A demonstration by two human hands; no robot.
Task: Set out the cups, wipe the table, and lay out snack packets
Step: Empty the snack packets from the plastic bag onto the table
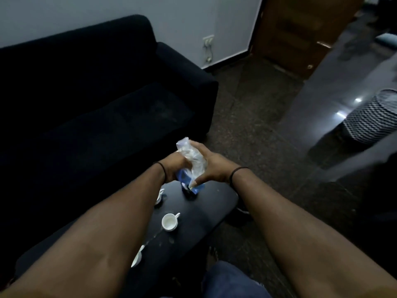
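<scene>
The bag (193, 160) is held in the air between both hands, above the far end of the table (214, 203), not resting on it. It is thin, crinkled clear plastic with something blue (184, 178) showing through its lower part, probably snack packets, though the dim, soft view does not settle that. Its long axis runs from the crumpled top, pointing away from the person, down toward the table edge nearest the hands.

The left hand (175, 169) grips the bag from the left side, fingers curled round the plastic. The right hand (212, 168) clasps it from the right, thumb reaching down to the blue corner. Both are equally near; whatever comes out lies below and between the grips, so the likely next move is to open the top or draw the contents down onto the table.

The table is dark, glossy and rounded at its end. A small white cup (169, 221) stands upright on it, well apart from the bag; two more white cups (160, 195) (137, 255) are half hidden behind the left forearm. Pale smears mark the surface near them. A dark fabric sofa (90, 93) sits beyond, on a speckled floor (253, 117).
</scene>
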